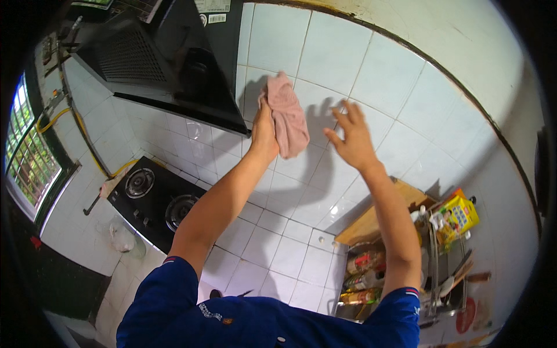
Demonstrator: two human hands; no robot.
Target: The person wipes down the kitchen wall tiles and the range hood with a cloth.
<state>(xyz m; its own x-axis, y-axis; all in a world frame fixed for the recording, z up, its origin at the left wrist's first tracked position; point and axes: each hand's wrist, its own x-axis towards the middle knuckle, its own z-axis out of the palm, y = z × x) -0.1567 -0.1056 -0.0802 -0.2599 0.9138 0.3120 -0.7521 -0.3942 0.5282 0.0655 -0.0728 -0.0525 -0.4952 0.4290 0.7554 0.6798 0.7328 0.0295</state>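
A folded pink cloth is in my left hand, which is raised in front of the white tiled wall. My fingers are partly hidden behind the cloth. Whether the cloth touches the tiles, I cannot tell. To its right, my right hand is lifted with its fingers spread, holding nothing. Shadows of both hands fall on the tiles. The black range hood hangs just left of the cloth.
Below the hood, a black two-burner gas stove sits on the tiled counter. At right, a wooden board leans beside a rack with bottles, utensils and a yellow packet. A yellow hose runs along the left wall.
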